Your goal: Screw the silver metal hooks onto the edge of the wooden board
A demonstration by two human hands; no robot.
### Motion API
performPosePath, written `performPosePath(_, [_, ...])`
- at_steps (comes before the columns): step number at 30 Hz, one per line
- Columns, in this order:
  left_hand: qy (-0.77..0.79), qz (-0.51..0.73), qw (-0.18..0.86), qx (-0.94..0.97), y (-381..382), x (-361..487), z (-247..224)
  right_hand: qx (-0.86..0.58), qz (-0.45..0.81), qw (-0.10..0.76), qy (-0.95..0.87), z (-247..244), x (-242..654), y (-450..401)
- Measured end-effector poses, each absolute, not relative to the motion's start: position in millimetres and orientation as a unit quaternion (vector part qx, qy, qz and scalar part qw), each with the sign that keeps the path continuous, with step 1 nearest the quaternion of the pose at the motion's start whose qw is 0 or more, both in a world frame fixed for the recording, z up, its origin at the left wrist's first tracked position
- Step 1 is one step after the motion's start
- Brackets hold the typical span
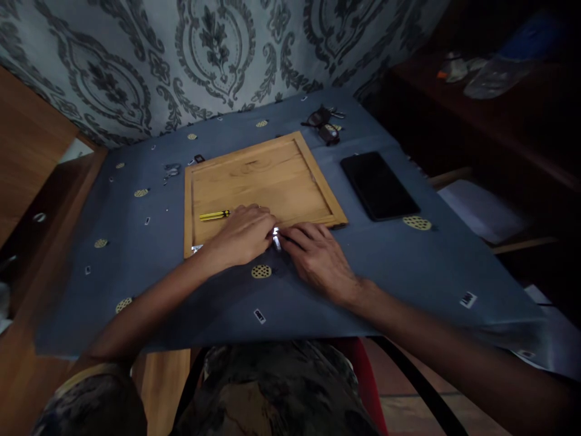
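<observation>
A flat wooden panel (254,178) with a raised frame lies on the cloth-covered table. At its front edge a small shiny metal hinge-like piece (276,241) shows between my hands. My left hand (247,236) rests over the panel's edge, its closed fingertips at the metal piece. From the other side my right hand (318,257) brings its thumb and fingers together on the same piece. A yellow-and-black tool handle (215,215) lies on the panel beside my left hand, its far end hidden there. Another bright metal piece (196,249) sits at the panel's front left corner.
A black tablet (380,184) lies right of the panel. Behind it are keys with a dark fob (323,121). Small metal bits (172,170) and a small black square item (198,158) lie at back left. A dark shelf holds a plastic bottle (499,72) at right.
</observation>
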State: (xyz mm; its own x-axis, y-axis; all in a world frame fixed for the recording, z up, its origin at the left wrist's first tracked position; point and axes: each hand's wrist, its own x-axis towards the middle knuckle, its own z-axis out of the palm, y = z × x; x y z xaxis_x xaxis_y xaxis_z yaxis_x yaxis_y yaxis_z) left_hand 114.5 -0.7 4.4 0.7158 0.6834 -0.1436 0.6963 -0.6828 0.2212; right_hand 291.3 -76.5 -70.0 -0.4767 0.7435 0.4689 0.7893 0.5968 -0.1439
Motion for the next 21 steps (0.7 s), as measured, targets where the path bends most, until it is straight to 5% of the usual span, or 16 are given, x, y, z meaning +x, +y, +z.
performPosePath(21, [0.407,0.104,0.334,0.844,23,102,0,-0.446,-0.043,0.255,-0.857,-71,292,-76])
